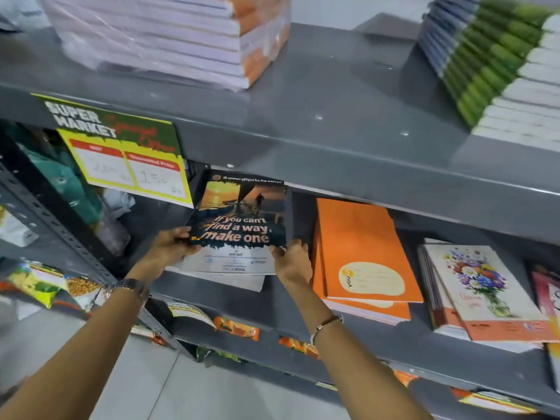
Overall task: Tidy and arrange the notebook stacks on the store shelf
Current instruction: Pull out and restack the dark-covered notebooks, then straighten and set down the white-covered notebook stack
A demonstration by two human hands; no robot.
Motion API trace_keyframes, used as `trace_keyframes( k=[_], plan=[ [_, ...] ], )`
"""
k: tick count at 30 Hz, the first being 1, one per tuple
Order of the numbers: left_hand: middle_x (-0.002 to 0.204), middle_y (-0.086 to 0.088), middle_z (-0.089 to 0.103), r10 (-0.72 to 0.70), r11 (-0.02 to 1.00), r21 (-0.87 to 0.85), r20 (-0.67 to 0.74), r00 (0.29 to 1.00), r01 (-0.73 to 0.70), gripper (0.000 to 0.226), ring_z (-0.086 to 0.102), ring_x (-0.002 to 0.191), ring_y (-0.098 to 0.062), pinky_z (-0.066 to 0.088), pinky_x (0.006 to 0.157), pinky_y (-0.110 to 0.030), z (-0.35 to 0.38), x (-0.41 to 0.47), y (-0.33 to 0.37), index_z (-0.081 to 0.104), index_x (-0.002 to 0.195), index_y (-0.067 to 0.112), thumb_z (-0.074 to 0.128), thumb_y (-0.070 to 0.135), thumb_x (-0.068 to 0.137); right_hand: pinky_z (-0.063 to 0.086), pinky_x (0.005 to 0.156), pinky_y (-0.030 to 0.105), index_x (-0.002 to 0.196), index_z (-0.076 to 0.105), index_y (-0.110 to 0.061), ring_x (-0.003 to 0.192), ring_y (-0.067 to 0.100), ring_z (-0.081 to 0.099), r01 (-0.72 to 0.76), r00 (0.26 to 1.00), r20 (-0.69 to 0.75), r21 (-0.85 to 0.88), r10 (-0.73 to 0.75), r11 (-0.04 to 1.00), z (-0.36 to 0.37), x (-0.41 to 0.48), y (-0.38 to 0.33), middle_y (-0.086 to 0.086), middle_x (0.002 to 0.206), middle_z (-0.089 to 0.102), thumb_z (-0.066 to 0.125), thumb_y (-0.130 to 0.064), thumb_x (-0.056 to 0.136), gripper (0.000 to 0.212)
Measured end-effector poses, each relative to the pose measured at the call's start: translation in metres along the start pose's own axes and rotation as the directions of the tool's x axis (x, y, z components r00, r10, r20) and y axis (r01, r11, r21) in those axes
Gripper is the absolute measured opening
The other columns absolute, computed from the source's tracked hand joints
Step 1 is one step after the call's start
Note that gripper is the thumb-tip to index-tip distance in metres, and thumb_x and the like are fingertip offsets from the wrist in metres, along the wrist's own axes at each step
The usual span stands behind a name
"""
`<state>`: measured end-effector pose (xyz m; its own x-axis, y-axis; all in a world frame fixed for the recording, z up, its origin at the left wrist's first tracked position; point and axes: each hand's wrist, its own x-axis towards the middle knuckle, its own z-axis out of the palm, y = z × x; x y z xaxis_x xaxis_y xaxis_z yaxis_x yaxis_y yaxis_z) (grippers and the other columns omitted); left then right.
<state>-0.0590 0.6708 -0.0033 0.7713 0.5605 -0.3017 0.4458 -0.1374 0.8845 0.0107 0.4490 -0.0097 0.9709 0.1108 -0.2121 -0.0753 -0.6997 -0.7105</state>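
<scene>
A dark notebook (239,219) with a sunset picture and the words "If you can't find a way, make one" tops a small stack on the middle shelf (230,298). My left hand (172,245) grips its lower left corner and my right hand (292,260) grips its lower right corner. Its front edge is lifted and tilted toward me. More sheets of the stack (242,281) show beneath it. To the right lie an orange notebook stack (360,247) and a floral notebook stack (481,292).
On the upper shelf (333,95) stand a plastic-wrapped orange-spined stack (181,37) and a green-spined stack (497,62). A yellow supermarket price sign (127,156) hangs from its edge at left. Snack packets (45,286) fill the lower left racks. Grey floor lies below.
</scene>
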Motion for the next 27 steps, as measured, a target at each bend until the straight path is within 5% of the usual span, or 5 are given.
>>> trace_keyframes(
  k=[6, 12, 17, 23, 27],
  plan=[
    [0.116, -0.007, 0.062, 0.324, 0.931, 0.201, -0.080, 0.943, -0.303, 0.056, 0.061, 0.101, -0.024, 0.051, 0.091, -0.041, 0.034, -0.026, 0.024, 0.059, 0.124, 0.009, 0.073, 0.034, 0.076, 0.039, 0.096, 0.036, 0.120, 0.049, -0.001, 0.118, 0.032, 0.047, 0.221, 0.964, -0.163, 0.064, -0.209, 0.973, -0.033, -0.021, 0.002, 0.019, 0.124, 0.053, 0.045, -0.038, 0.095, 0.044],
    [0.098, 0.005, 0.066, 0.410, 0.909, -0.033, 0.255, 0.876, -0.416, 0.039, 0.063, 0.098, -0.014, 0.048, 0.086, -0.017, 0.130, -0.091, 0.069, 0.060, 0.122, 0.012, 0.066, 0.017, 0.084, 0.043, 0.092, 0.024, 0.118, 0.053, -0.014, 0.105, 0.017, 0.054, 0.348, 0.928, -0.243, 0.293, -0.283, 0.891, -0.102, -0.067, 0.079, 0.001, 0.113, 0.055, 0.044, -0.027, 0.097, 0.027],
    [0.094, 0.008, 0.066, 0.346, 0.936, -0.228, 0.461, 0.817, -0.267, 0.027, 0.063, 0.081, 0.001, 0.047, 0.067, -0.005, 0.234, -0.158, 0.083, 0.064, 0.112, 0.015, 0.063, 0.013, 0.085, 0.036, 0.081, -0.003, 0.122, 0.048, -0.018, 0.110, 0.010, 0.052, 0.220, 0.884, -0.467, 0.476, 0.033, 0.851, -0.185, -0.096, 0.181, -0.007, 0.117, 0.056, 0.042, -0.033, 0.096, 0.032],
    [0.092, 0.008, 0.066, 0.044, 0.947, -0.229, 0.785, 0.618, 0.223, 0.010, 0.063, 0.079, -0.004, 0.052, 0.062, -0.018, 0.380, -0.263, 0.092, 0.061, 0.090, 0.028, 0.055, 0.020, 0.091, 0.036, 0.092, 0.028, 0.129, 0.045, -0.012, 0.110, 0.015, 0.048, 0.047, 0.700, -0.641, 0.482, 0.316, 0.875, -0.304, -0.121, 0.308, 0.002, 0.123, 0.051, 0.042, -0.038, 0.096, 0.042],
    [0.115, 0.002, 0.062, 0.052, 0.991, -0.116, 0.772, 0.634, 0.060, 0.026, 0.057, 0.095, -0.006, 0.046, 0.073, -0.015, 0.463, -0.321, 0.088, 0.061, 0.113, 0.018, 0.060, 0.026, 0.088, 0.040, 0.093, 0.039, 0.124, 0.050, -0.003, 0.116, 0.032, 0.052, -0.162, 0.611, -0.683, 0.386, 0.400, 0.908, -0.361, -0.130, 0.383, 0.018, 0.125, 0.056, 0.050, -0.038, 0.093, 0.047]
  ],
)
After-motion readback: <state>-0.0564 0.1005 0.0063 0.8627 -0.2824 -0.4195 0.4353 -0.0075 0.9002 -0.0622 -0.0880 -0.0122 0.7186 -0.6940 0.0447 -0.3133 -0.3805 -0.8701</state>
